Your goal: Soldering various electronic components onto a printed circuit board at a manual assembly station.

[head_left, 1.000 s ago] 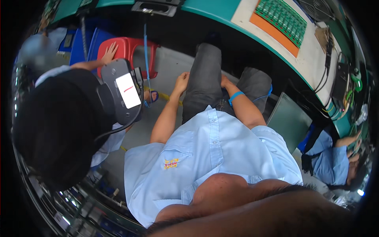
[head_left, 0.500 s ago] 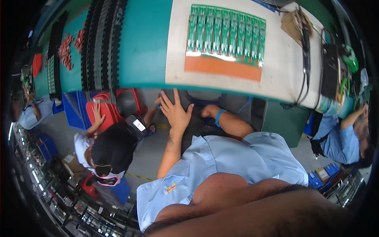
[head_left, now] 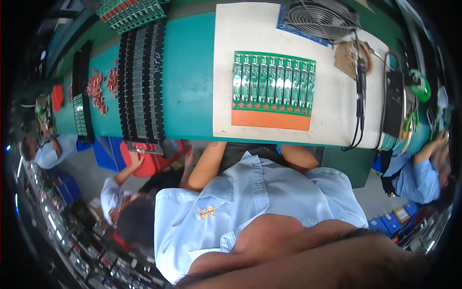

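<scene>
Neither of my hands shows. My left forearm [head_left: 207,166] and my right forearm [head_left: 299,158] pass under the front edge of the workbench, which hides both hands, so what they touch cannot be seen. On the bench before me lies a panel of several narrow green circuit boards [head_left: 273,82], side by side. It rests on an orange sheet [head_left: 270,120], whose near strip is uncovered. Beneath both spreads a white sheet [head_left: 223,72] on the teal bench mat [head_left: 188,77].
A black slotted rail track [head_left: 142,86] crosses the bench at left, beside red components [head_left: 97,91]. Another board panel [head_left: 134,13] sits at its far end. Back right are a fan [head_left: 321,20], a black-handled tool [head_left: 361,72] with cables, and a black box [head_left: 394,103]. Co-workers sit on both sides.
My left hand, spread below the bench edge before, has gone out of sight under it, and so has my right. The view has shifted, showing more of the bench's far side.
</scene>
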